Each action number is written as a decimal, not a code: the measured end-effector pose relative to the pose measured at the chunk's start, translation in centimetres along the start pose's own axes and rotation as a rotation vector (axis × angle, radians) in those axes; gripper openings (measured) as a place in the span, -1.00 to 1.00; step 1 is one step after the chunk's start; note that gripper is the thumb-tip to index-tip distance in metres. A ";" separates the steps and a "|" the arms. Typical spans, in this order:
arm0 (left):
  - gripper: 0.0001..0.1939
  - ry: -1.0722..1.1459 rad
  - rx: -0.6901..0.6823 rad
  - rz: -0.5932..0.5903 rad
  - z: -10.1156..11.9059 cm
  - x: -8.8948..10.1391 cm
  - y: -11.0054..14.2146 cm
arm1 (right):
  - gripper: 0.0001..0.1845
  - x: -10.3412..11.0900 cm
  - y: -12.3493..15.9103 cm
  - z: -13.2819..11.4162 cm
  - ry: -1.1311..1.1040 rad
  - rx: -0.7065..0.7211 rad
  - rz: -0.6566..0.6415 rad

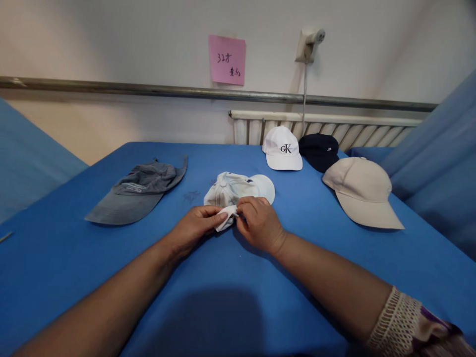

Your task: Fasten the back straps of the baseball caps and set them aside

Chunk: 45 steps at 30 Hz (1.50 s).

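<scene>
A small white baseball cap with a dark embroidered logo lies in the middle of the blue table, its brim toward the right. My left hand is closed on the near edge of this cap, thumb on top of the white fabric. My right hand pinches the same edge from the other side, its fingers bent near the strap. The fingertips of the right hand partly hide what lies between them.
A grey cap lies on the left. At the back right sit a white cap with black letters, a navy cap and a beige cap. Behind the table are a radiator and a metal rail; a blue curtain hangs right.
</scene>
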<state>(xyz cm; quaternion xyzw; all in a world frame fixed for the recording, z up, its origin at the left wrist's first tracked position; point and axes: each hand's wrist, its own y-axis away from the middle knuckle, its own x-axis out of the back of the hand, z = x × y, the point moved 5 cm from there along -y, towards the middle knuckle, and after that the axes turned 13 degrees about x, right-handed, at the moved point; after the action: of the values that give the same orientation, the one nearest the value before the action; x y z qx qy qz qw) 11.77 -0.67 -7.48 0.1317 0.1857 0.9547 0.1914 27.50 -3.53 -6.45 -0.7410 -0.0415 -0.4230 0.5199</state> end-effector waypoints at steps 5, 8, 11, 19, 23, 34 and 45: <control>-0.67 -0.240 -0.072 0.208 0.7 0.1 0.1 | -0.90 0.7 0.1 0.2 -0.013 -0.003 0.041; -0.68 -0.315 -0.089 0.233 0.7 0.1 0.1 | -0.90 1.1 0.1 -0.1 -0.005 0.038 0.050; -0.69 -0.246 -0.082 0.164 0.5 0.0 0.2 | -0.91 1.2 0.1 -0.3 -0.007 0.083 0.039; -0.67 0.087 0.058 0.045 -0.5 0.6 0.3 | -0.88 0.7 0.2 -0.5 0.027 0.194 -0.044; -0.68 0.014 0.002 0.061 -0.1 0.6 0.5 | -0.87 0.7 0.3 -0.4 -0.053 0.193 -0.107; -0.79 -0.692 -0.427 0.194 1.5 -0.5 2.2 | -0.77 0.1 0.8 0.7 -0.240 0.040 -0.215; -0.70 -0.577 -0.322 0.030 1.3 -0.7 1.7 | -0.85 0.4 1.2 2.0 -0.265 -0.061 -0.085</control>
<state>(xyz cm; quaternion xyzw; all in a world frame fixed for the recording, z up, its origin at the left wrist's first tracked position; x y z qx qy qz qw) 12.32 -2.02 -5.77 0.3675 -0.0312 0.8978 0.2406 29.46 -2.62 -7.25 -0.8033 -0.1285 -0.3440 0.4688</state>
